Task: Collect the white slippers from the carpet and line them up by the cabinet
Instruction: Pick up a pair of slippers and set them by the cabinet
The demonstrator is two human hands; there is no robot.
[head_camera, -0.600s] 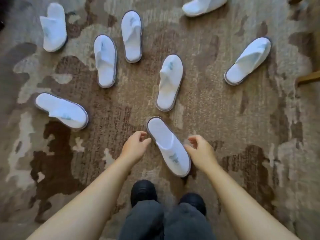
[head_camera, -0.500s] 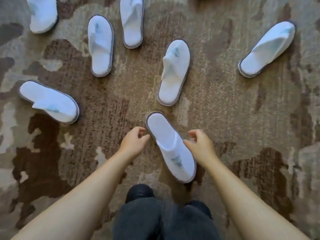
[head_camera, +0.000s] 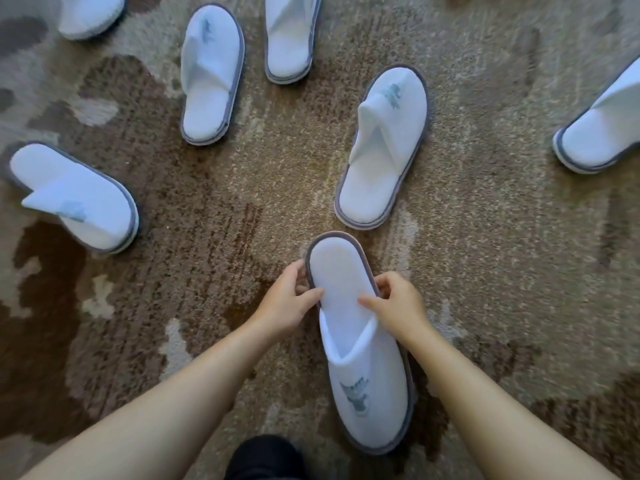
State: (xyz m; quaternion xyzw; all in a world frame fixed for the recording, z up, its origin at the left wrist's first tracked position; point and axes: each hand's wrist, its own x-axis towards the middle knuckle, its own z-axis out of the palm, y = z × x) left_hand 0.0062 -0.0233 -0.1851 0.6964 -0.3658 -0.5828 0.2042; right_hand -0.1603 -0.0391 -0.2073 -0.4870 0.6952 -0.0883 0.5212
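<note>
Several white slippers with grey soles lie scattered on the brown patterned carpet (head_camera: 485, 271). The nearest slipper (head_camera: 367, 375) points its toe towards me, heel away. My left hand (head_camera: 291, 303) grips its left edge near the heel, thumb on the insole. My right hand (head_camera: 398, 306) pinches the right edge opposite, thumb on the insole as well. Another slipper (head_camera: 381, 150) lies just beyond it. More slippers sit at the left (head_camera: 76, 195), upper left (head_camera: 211, 74), top middle (head_camera: 291, 39), top left corner (head_camera: 90, 12) and right edge (head_camera: 602, 126). No cabinet is in view.
A dark shoe toe (head_camera: 263, 459) of mine shows at the bottom edge, just left of the held slipper. Bare carpet stretches to the right and lower left.
Both hands closed in from beside the nearest slipper and now hold its two edges near the heel. The view has moved lower and closer to the carpet.
</note>
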